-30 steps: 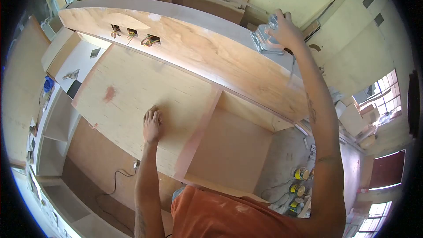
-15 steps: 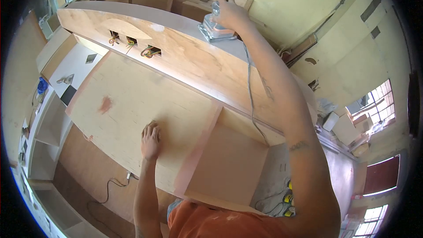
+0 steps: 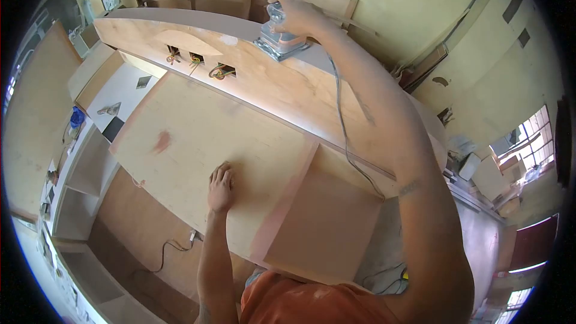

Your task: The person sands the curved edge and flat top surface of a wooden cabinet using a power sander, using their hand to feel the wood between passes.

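Note:
My right hand (image 3: 295, 13) is wrapped round the top of a grey-blue power sander (image 3: 279, 42), whose base rests on the grey top edge (image 3: 198, 21) of a curved wooden panel. A cable (image 3: 341, 114) hangs from the tool across the panel's face. Below, my left hand (image 3: 221, 186) presses on the pale wooden surface (image 3: 198, 126), its fingers slightly curled and nothing visible in them. A reddish smear (image 3: 162, 141) marks that surface to the left of the hand.
Wires stick out of three cutouts (image 3: 222, 71) in the panel. White open shelving (image 3: 84, 168) stands at the left. A black cord (image 3: 163, 255) lies lower left, below the pale surface. An open box-like compartment (image 3: 324, 222) adjoins it on the right.
The sander and my right hand have moved left along the top edge. The whole view has shifted, with the furniture now further right and slightly lower. My left hand stays on the surface.

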`<state>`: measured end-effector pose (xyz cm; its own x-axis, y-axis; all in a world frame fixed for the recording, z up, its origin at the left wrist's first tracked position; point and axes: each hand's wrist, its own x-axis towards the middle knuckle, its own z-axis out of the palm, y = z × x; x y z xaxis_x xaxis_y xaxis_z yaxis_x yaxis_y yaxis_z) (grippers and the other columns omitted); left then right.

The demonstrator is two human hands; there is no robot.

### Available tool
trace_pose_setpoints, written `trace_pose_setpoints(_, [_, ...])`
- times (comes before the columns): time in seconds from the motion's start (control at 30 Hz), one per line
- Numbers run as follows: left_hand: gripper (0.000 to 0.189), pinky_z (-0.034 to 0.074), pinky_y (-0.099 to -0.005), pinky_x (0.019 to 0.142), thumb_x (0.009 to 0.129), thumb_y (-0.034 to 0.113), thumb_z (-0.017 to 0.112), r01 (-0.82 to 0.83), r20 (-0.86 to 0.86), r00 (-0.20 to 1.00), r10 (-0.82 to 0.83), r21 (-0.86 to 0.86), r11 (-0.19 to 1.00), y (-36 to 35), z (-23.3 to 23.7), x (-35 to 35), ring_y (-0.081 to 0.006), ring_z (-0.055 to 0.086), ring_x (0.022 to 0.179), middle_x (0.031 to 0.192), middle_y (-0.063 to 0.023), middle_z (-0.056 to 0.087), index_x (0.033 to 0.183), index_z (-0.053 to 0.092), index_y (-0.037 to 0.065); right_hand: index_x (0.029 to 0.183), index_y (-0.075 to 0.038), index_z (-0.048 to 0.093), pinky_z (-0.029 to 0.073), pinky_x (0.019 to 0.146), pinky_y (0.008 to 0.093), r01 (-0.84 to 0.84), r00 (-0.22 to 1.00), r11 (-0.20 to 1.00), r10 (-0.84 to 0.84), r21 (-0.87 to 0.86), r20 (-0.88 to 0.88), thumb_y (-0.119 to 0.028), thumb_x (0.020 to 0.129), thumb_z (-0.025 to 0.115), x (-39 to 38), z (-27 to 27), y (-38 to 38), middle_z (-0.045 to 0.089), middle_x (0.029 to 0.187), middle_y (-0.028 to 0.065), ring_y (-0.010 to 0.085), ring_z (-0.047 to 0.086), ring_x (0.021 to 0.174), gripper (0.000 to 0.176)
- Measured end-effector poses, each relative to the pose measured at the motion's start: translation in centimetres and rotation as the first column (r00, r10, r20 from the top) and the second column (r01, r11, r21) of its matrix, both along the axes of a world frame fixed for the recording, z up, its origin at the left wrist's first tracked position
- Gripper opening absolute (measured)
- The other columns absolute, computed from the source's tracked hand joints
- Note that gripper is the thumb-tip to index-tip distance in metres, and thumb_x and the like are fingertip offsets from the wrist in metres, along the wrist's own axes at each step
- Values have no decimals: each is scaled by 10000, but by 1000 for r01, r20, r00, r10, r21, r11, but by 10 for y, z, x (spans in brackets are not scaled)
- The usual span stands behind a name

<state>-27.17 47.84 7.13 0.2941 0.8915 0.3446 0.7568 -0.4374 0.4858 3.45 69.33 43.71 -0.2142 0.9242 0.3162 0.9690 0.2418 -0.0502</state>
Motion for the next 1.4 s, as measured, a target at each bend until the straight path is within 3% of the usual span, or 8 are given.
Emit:
trace_pose_setpoints(0.23, [279,442,-431,1069,861,9,568,17,55,998,-20,41,999,2,-6,-1,-311,525,1299,1324,-87,601,1120,627,94,1404,-198,436,514,999,501,15,996,999,-19,-49,-82,-278,750,859,71,4,-83,443,1454,155,392,563,1259,783])
trace_pose_setpoints(0.4, [281,438,-437,1068,854,4,572,23,35,999,-25,52,998,0,-2,3,-319,525,1293,1320,-101,600,1118,623,88,1365,-172,475,501,988,476,119,979,991,-127,-61,-158,-234,763,845,121,5,-147,502,1376,170,395,578,1217,710])
trace_pose_setpoints(0.53, [250,438,-441,1060,876,44,575,-3,7,1000,3,54,999,-1,-2,5,-324,531,1274,1311,-105,598,1120,617,79,1366,-164,464,504,985,473,244,963,966,-252,-84,-98,-266,775,837,155,10,-188,497,1375,170,410,579,1213,706])
trace_pose_setpoints(0.6, [241,438,-443,1056,885,63,576,-22,-17,1000,23,66,998,-1,-4,4,-323,533,1267,1309,-104,596,1122,615,77,1384,-175,427,537,952,531,328,944,945,-328,-9,-32,-278,780,825,164,11,-198,497,1335,183,447,608,1165,730])
trace_pose_setpoints(0.63, [232,429,-446,1063,892,79,574,-30,-42,999,32,42,999,-1,-4,4,-323,528,1266,1309,-107,592,1121,614,73,1384,-175,427,537,952,531,329,944,944,-329,-6,-29,-278,780,825,161,11,-195,497,1335,183,447,608,1165,730])
trace_pose_setpoints(0.7, [225,420,-450,1070,900,95,571,-37,-58,998,38,18,999,1,-2,8,-323,524,1265,1310,-110,588,1120,613,70,1398,-152,419,551,936,524,529,845,848,-525,-19,100,-347,810,782,156,12,-192,492,1343,227,461,629,1140,718])
trace_pose_setpoints(0.83, [241,391,-455,1093,897,99,571,-54,-98,994,53,-9,998,-3,1,10,-330,498,1282,1341,-121,563,1136,593,69,1423,-127,406,558,927,526,545,822,836,-548,62,155,-402,837,732,137,4,-150,492,1345,265,468,649,1109,725])
trace_pose_setpoints(1.4, [294,383,-464,1104,844,92,607,-41,-82,996,39,-25,999,-3,3,6,-326,472,1306,1334,-127,543,1135,583,56,1492,-149,368,548,944,525,232,958,971,-240,64,159,-421,825,720,-23,1,-1,445,1463,237,406,624,1191,802])
